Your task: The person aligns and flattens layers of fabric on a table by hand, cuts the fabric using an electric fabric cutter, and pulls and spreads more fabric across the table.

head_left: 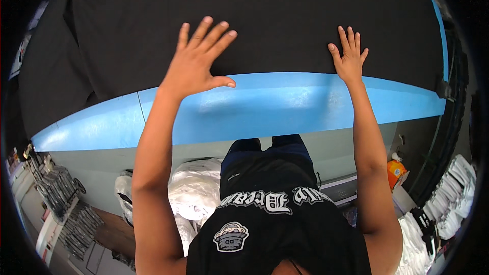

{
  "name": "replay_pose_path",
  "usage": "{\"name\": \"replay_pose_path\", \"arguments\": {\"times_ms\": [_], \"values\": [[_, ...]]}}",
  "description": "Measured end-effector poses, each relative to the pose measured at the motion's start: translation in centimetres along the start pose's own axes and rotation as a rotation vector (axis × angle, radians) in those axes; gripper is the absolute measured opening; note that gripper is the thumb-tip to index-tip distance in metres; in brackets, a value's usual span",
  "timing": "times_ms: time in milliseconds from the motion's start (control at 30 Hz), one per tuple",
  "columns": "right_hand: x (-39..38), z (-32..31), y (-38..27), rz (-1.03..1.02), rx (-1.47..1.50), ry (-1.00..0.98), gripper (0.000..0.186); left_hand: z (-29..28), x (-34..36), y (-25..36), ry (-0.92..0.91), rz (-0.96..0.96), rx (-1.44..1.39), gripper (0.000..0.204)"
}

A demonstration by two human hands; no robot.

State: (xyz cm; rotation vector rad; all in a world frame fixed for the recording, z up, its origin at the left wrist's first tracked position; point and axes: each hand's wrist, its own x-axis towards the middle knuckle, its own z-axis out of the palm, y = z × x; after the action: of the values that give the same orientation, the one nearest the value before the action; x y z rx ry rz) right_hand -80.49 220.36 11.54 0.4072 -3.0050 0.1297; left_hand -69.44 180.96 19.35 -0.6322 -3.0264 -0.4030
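Note:
A wide sheet of black fabric (285, 15) covers most of a blue tabletop (265, 107), leaving a bare blue strip along the near edge. My left hand (196, 63) is over the fabric left of centre, fingers spread, its thumb reaching across the fabric's near edge. Farther right, my right hand (349, 58) lies flat on the fabric close to that edge, fingers apart. Neither hand holds anything. On the left side the fabric shows a fold and some wrinkles.
A dark clamp-like piece (444, 89) sits at the table's right corner. White plastic-wrapped bundles (196, 186) stand below the table. Stacked grey packets (79, 231) are at lower left, white stacks (451, 198) at lower right, near an orange object (395, 173).

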Motion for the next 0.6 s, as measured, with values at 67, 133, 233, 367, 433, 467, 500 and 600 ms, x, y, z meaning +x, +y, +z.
{"name": "replay_pose_path", "arguments": {"times_ms": [67,133,233,367,433,467,500,600], "values": [[0.1,-0.4,-0.3,0.0,0.009,-0.002,0.062,3.4,-0.1,-0.5,-0.089,-0.022,0.138,0.088],[-0.3,-0.5,-0.1,-0.002,0.015,-0.009,0.063,4.2,-0.5,0.0,-0.148,-0.088,0.133,0.088],[-0.4,-1.3,0.1,0.032,0.052,0.002,0.066,4.8,0.7,0.1,-0.145,-0.064,0.118,0.089],[0.0,-4.1,-7.1,-0.194,0.141,0.096,0.068,4.2,-0.4,-0.2,-0.162,-0.105,0.152,0.087],[-0.7,-2.4,-8.2,-0.208,0.078,0.02,0.066,4.1,-0.4,-0.3,-0.15,-0.101,0.139,0.086],[-0.3,-1.5,-8.4,-0.209,0.057,-0.019,0.065,4.2,-0.2,-0.4,-0.141,-0.083,0.154,0.087],[-0.6,-1.4,-8.2,-0.194,0.04,-0.047,0.064,4.2,0.0,-0.4,-0.171,-0.076,0.139,0.086],[-0.7,-1.6,-8.7,-0.175,-0.044,-0.128,0.066,4.3,-0.3,-0.6,-0.145,-0.035,0.107,0.083]]}}
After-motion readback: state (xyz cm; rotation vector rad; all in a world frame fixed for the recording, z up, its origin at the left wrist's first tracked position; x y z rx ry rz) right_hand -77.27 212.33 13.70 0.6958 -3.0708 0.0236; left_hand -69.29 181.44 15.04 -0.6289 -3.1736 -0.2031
